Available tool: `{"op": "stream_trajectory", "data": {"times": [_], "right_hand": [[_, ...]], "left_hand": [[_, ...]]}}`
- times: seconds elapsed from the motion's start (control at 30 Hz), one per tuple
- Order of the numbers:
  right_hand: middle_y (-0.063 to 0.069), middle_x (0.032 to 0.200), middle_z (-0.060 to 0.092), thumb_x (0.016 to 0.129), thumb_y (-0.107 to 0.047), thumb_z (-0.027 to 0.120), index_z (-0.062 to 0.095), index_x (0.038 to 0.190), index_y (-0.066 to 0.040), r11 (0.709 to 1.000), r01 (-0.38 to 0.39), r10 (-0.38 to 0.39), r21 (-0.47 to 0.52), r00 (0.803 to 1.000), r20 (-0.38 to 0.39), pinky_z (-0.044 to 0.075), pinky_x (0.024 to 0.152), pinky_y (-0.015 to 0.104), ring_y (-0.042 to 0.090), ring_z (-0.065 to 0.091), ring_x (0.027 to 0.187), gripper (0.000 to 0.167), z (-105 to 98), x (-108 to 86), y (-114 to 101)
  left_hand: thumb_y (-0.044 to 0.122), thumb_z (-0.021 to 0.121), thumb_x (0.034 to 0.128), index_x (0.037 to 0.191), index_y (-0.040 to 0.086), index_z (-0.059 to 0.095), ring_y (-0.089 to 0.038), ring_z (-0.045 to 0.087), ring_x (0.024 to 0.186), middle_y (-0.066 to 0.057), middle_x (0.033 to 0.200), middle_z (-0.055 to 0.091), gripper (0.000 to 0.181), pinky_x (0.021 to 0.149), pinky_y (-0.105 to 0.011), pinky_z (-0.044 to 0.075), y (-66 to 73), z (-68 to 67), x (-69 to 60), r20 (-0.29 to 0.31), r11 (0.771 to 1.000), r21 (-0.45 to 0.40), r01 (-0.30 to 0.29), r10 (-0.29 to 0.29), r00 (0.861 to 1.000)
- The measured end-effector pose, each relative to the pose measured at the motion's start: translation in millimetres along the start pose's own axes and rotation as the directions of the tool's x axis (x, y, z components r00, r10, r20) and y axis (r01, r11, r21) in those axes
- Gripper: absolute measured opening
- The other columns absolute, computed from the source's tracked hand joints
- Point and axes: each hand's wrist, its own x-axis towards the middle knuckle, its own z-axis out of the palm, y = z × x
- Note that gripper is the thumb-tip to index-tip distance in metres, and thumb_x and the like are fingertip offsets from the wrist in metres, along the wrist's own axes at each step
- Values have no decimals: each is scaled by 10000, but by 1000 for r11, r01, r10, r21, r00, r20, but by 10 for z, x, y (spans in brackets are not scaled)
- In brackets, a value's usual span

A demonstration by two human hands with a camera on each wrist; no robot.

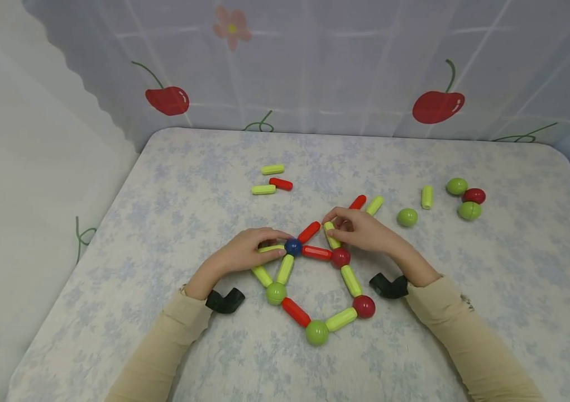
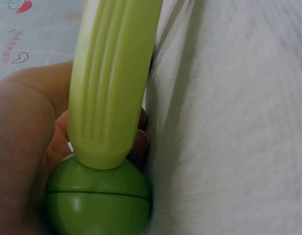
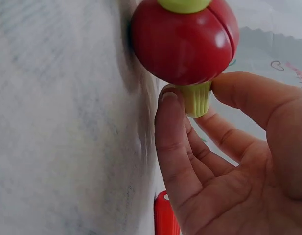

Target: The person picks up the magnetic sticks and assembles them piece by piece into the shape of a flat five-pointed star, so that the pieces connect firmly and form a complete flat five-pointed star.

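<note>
Ball-and-stick building pieces form a ring on the table before me. My left hand [image 1: 245,249] pinches the blue ball [image 1: 293,247] at its top between thumb and forefinger. From that ball, red rods and yellow-green rods fan out. My right hand [image 1: 362,228] pinches a yellow-green rod [image 1: 332,234] whose lower end meets a red ball [image 1: 340,257]; the right wrist view shows this rod [image 3: 196,100] between thumb and fingertips. A green ball [image 1: 276,293] joins rods at the ring's left, seen close in the left wrist view with a yellow-green rod [image 2: 109,83] on it.
Loose yellow-green rods [image 1: 272,169] and a red rod [image 1: 281,183] lie at the back. Beyond my right hand are another red rod [image 1: 358,202] and a yellow-green one [image 1: 374,205]. Green balls [image 1: 407,217], a red ball [image 1: 474,196] and a rod [image 1: 427,197] lie right.
</note>
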Motion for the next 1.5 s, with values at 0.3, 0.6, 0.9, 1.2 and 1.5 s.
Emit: {"op": "stream_trajectory", "data": {"times": [0.3,0.6,0.9,1.2,1.5], "right_hand": [[61,862,576,900,-52,614,600,1115,-20,981,28,-42,-190,997,-69,471,629,336,197,546,712,218,-193,-76,-49],[164,1038,530,847,127,548,615,1092,-10,903,-43,-36,-428,984,-174,454,772,451,304,520,921,288,-557,-255,66],[178,1052,529,806,129,634,616,1047,30,883,-53,-5,-465,992,-122,434,834,475,335,500,973,261,-575,-229,136],[157,1008,562,792,135,655,637,1010,26,844,-59,-20,-533,990,-142,453,817,456,317,530,940,244,-484,-197,238],[141,991,574,782,97,693,645,1021,21,836,-78,-18,-544,986,-168,462,809,443,299,539,923,255,-516,-199,230]], "left_hand": [[244,594,937,1274,137,588,-138,480,755,43,874,549,353,669,-303,416,13,-5,-3,2,1000,3,2,-2,1000],[249,617,922,1255,122,598,-115,454,654,44,760,513,357,589,-264,384,8,-32,-18,65,1000,18,-14,12,998],[258,605,929,1247,84,593,-128,504,703,29,826,563,362,628,-276,433,96,-79,11,55,1000,-2,1,-1,999],[303,612,921,1293,68,542,-130,501,718,12,857,562,445,650,-263,426,385,53,282,-2,989,118,86,-86,996],[210,609,921,1246,52,575,-141,488,678,0,807,548,364,595,-244,404,337,220,400,-81,985,-43,165,-168,983]]}}
